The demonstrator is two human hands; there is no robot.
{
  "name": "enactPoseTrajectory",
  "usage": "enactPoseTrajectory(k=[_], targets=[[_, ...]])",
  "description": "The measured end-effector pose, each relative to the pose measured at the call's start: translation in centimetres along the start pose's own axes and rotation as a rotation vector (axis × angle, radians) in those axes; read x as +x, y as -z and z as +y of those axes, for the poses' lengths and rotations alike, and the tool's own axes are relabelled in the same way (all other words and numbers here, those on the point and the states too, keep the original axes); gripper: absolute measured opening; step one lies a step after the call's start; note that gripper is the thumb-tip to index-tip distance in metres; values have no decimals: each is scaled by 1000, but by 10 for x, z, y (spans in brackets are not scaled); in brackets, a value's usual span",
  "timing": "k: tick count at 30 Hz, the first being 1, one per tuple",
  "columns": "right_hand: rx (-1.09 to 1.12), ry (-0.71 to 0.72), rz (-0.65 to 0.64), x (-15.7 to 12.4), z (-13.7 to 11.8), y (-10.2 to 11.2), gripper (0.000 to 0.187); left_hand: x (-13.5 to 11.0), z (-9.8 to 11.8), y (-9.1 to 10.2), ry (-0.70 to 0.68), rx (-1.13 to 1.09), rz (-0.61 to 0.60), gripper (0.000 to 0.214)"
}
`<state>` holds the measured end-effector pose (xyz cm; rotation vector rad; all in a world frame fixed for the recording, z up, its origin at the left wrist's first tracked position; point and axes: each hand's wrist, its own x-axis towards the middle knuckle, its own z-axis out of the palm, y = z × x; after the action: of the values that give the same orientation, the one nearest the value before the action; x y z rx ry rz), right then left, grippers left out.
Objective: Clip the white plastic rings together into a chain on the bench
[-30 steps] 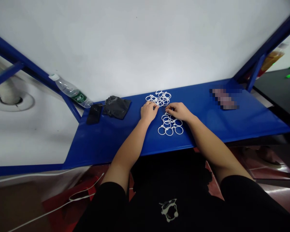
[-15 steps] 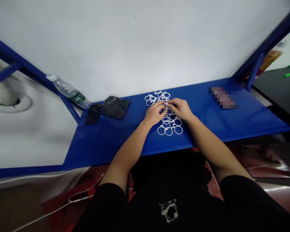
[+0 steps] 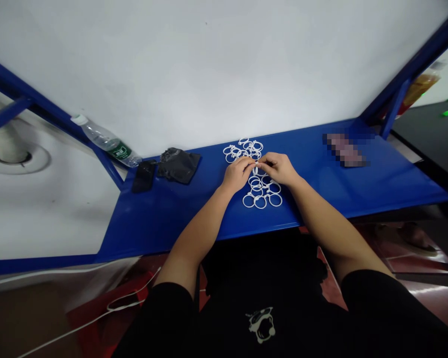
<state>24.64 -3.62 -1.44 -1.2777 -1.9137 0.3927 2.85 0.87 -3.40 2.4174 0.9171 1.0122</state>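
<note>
My left hand [image 3: 238, 174] and my right hand [image 3: 279, 168] meet over the middle of the blue table. Each pinches with thumb and fingertips at a white plastic ring [image 3: 254, 171] that has a small clasp-like knob; the fingers partly cover it. Beyond my hands lies a loose cluster of similar white rings [image 3: 229, 150]. On my side, several more white rings [image 3: 260, 202] lie flat, some overlapping or touching at their knobs. Whether the held ring is joined to others I cannot tell.
The blue table [image 3: 194, 209] backs onto a white wall. To the left are a plastic water bottle [image 3: 108, 143] leaning in the corner, a black phone [image 3: 144, 176] and a dark pouch [image 3: 179, 165]. A pixelated pinkish item [image 3: 345, 150] lies at right. Blue frame bars [image 3: 393, 112] flank the table.
The fingertips of both hands have drawn together, and my left fingers have closed more tightly in a pinch. The rings on the table look unmoved.
</note>
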Motion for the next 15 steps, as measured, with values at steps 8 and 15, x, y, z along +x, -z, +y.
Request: enactPoseTrajectory(k=[8,15], targets=[[22,66,90,1,0,-9,32,0,-5,-2,5,2,91,11],[-95,-7,135,2,11,-2,21,2,-10,1,282,116,7,28]])
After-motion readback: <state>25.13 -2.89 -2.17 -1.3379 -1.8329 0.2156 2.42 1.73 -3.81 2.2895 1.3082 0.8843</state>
